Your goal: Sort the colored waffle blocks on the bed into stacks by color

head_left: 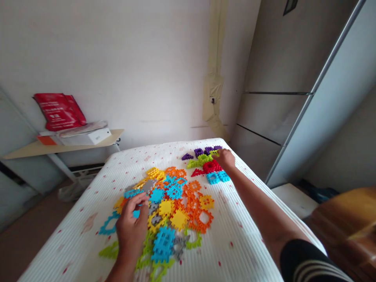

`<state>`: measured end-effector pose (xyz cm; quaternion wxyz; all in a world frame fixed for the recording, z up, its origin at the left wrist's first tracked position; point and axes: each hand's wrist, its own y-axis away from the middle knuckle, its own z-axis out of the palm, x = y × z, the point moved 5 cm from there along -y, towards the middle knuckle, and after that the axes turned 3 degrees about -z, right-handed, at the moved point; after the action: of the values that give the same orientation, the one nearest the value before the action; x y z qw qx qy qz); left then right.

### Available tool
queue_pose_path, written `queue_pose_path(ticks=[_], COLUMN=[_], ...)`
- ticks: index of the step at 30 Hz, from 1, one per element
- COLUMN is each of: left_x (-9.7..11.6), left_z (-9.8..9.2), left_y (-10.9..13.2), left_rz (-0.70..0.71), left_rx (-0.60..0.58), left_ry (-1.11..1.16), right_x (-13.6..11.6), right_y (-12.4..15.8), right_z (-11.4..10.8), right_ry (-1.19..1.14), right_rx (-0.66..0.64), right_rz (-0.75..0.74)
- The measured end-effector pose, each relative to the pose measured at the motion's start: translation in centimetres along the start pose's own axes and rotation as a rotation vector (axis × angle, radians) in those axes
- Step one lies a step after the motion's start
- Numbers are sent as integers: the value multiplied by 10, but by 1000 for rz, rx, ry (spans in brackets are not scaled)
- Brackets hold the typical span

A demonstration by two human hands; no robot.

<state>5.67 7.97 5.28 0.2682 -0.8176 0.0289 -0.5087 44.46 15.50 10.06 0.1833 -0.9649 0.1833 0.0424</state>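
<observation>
A loose pile of interlocking tiles (173, 207) in orange, yellow, blue, grey and lime lay across the middle of the bed (249, 250), which had a white ribbed cover flecked with red. The left hand (132, 225) rested on the lower left edge of that pile. Its fingers were bent down over a light-blue tile (136, 214) and touched it, though whether they gripped it could not be made out.

Up and to the right of the pile, apart from it, sat a smaller group sorted by colour: purple tiles (202, 150) farthest up, lime-green tiles (202, 159) below them, red tiles (212, 167) next, and a blue pair (217, 177) nearest the pile. The right hand (225, 158) was stretched out to this group with its fingers curled at the right end of the lime-green and red ones, and its grip could not be told.

At the left of the frame a shelf (23, 150) carried a red bag (60, 109) and a white box (88, 137).
</observation>
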Motion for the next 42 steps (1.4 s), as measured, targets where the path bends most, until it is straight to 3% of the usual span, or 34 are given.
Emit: queue_pose_path(ticks=[6,18,24,28,34,38,42], left_x=[-10,-3,-5,-6,0,-1,-16], left_z=[-5,-8,-8,-9,-21,-37,-55], left_y=[4,3,2,3,3,7,14], left_rz=[-16,-9,-20,-3,47,95,101], left_rx=[20,27,33,38,88,122,139], left_ry=[9,-15,-20,-19,-39,-104,-183], right_x=[-9,-19,-20,-20,-21,-20,-13], right_y=[-12,-17,-15,-7,39,91,133], right_z=[22,30,23,4,-16,-8,5], right_ry=[86,102,107,108,49,-57,-170], right_rx=[-57,-68,-33,91,260,313,310], right_rz=[11,-4,-19,-62,-240,-504,-723])
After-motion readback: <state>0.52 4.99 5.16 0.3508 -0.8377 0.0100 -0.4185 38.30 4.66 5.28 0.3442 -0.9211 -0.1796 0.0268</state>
